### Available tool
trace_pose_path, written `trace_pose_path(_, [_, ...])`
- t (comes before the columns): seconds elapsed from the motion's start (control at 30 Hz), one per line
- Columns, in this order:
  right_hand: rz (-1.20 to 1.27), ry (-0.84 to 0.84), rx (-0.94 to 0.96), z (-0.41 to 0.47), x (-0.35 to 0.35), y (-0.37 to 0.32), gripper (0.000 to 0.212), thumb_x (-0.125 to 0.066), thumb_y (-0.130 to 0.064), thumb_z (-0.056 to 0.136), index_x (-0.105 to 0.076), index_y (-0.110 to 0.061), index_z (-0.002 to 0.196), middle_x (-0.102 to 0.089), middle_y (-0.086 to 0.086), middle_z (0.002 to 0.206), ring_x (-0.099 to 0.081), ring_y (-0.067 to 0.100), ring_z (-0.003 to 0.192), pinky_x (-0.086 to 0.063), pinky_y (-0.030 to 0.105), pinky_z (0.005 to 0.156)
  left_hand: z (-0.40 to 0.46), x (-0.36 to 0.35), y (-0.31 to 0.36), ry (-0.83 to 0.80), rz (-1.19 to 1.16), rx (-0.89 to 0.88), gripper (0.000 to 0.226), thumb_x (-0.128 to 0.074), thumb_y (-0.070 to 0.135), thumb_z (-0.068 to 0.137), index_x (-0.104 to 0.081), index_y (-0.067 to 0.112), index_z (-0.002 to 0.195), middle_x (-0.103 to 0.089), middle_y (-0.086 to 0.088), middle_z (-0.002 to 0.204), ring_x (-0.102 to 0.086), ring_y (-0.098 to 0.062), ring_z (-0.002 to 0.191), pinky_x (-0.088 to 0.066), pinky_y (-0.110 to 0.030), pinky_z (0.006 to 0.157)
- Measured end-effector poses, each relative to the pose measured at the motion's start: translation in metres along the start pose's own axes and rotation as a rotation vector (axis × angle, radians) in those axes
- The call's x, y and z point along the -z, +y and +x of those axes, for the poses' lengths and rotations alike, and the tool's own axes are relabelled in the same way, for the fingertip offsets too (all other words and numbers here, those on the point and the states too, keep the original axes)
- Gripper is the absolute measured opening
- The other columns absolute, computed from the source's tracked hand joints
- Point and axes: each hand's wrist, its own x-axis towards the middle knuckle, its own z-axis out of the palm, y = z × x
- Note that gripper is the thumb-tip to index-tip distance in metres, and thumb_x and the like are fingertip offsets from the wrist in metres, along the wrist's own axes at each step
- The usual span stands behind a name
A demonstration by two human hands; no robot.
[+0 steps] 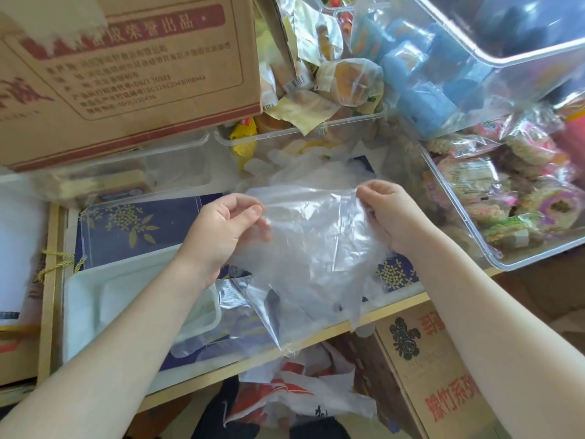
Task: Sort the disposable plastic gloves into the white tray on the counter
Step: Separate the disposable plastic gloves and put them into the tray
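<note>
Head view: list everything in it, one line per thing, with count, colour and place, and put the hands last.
clear plastic glove: one, see-through, held up at centre over the counter
loose gloves: a pile, count unclear, see-through, behind the held one
white tray: one, white, lower left on the counter
cardboard box: one, brown with red print, top left
clear bin of wrapped pastries: one, top centre
clear bin of blue packets: one, top right
clear bin of pink and green snack packs: one, right
printed carton: one, brown with red print, lower right under the counter
red and white plastic bag: one, bottom centre
left hand: pinches the glove's left edge
right hand: pinches the glove's right edge
</note>
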Motion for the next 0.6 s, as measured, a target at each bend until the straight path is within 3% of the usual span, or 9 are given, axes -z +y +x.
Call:
trace_pose_path(0.03, [-0.164,-0.028,0.012,-0.001,0.003,0.003,0.013,-0.051,-0.010,0.094,-0.062,-0.005,0.089,-0.054,0.005,0.068,-0.049,-0.002,0.040,-0.038,0.012,0.038,0.001,0.002,0.000,0.003,0.095,-0.044,0.014,-0.055,0.009,0.091,-0.061,0.015,0.080,-0.066,0.006,0.059,-0.061,-0.010,0.051,-0.049,-0.024,0.061])
trace_pose_path(0.1, [-0.406,-0.152,0.077,-0.003,0.006,0.005,0.025,-0.055,-0.018,0.092,-0.063,-0.013,0.114,-0.065,-0.001,0.104,-0.060,-0.003,0.083,-0.041,0.012,0.061,0.001,0.006,0.006,-0.077,0.243,-0.096,0.013,-0.058,0.012,0.090,-0.063,0.016,0.079,-0.065,0.005,0.059,-0.052,-0.010,0.043,-0.044,-0.023,0.053])
trace_pose_path(0.2, [-0.302,-0.499,0.148,-0.011,-0.009,-0.007,0.046,-0.058,-0.045,0.086,-0.054,-0.029,0.128,-0.057,-0.016,0.128,-0.050,-0.001,0.116,-0.038,0.014,0.086,0.001,0.006,0.016,-0.275,0.310,-0.102,0.010,-0.060,0.012,0.088,-0.065,0.014,0.080,-0.060,0.003,0.058,-0.039,-0.008,0.035,-0.033,-0.015,0.039])
trace_pose_path(0.27, [-0.255,-0.632,0.207,-0.014,-0.026,-0.014,0.045,-0.066,-0.043,0.079,-0.059,-0.024,0.119,-0.063,-0.011,0.118,-0.057,-0.002,0.108,-0.043,0.018,0.096,0.002,0.006,0.020,-0.326,0.329,-0.085,0.008,-0.060,0.011,0.088,-0.066,0.010,0.083,-0.057,0.001,0.058,-0.038,-0.009,0.036,-0.029,-0.013,0.036])
trace_pose_path(0.33, [-0.222,-0.682,0.270,-0.015,-0.042,-0.017,0.022,-0.070,-0.025,0.080,-0.064,-0.012,0.097,-0.069,0.000,0.093,-0.063,0.005,0.086,-0.047,0.020,0.085,0.005,0.011,0.018,-0.312,0.279,-0.045,0.008,-0.065,0.020,0.085,-0.070,0.014,0.084,-0.055,-0.003,0.059,-0.039,-0.023,0.045,-0.024,-0.018,0.041])
trace_pose_path(0.4, [-0.089,-0.633,0.252,-0.014,-0.052,-0.013,0.006,-0.062,-0.007,0.087,-0.060,-0.007,0.081,-0.065,0.001,0.070,-0.060,0.010,0.060,-0.050,0.019,0.064,0.006,0.026,0.011,-0.289,0.045,0.066,0.034,-0.076,0.048,0.067,-0.074,0.018,0.082,-0.052,-0.012,0.064,-0.043,-0.035,0.054,-0.028,-0.025,0.048])
trace_pose_path(0.5, [0.059,-0.450,0.179,-0.015,-0.063,0.000,0.019,-0.053,0.000,0.091,-0.050,-0.010,0.076,-0.056,-0.002,0.057,-0.045,0.009,0.037,-0.041,0.017,0.042,0.003,0.050,-0.006,-0.437,-0.347,0.221,0.082,-0.073,0.072,0.048,-0.071,0.012,0.103,-0.069,-0.014,0.097,-0.066,-0.026,0.089,-0.055,-0.030,0.071])
trace_pose_path(0.53, [0.071,-0.402,0.164,-0.014,-0.067,0.005,0.017,-0.052,-0.001,0.092,-0.048,-0.009,0.078,-0.055,-0.001,0.058,-0.044,0.009,0.035,-0.038,0.017,0.039,0.000,0.056,-0.013,-0.466,-0.334,0.225,0.086,-0.072,0.071,0.053,-0.067,0.009,0.112,-0.067,-0.016,0.107,-0.065,-0.029,0.095,-0.055,-0.032,0.075])
trace_pose_path(0.6, [0.085,-0.358,0.132,-0.016,-0.077,0.016,0.012,-0.049,-0.001,0.094,-0.046,-0.007,0.084,-0.054,0.003,0.061,-0.045,0.011,0.033,-0.038,0.019,0.036,-0.005,0.059,-0.019,-0.384,-0.198,0.251,0.067,-0.077,0.057,0.060,-0.067,0.011,0.108,-0.066,-0.019,0.101,-0.061,-0.030,0.082,-0.052,-0.028,0.065])
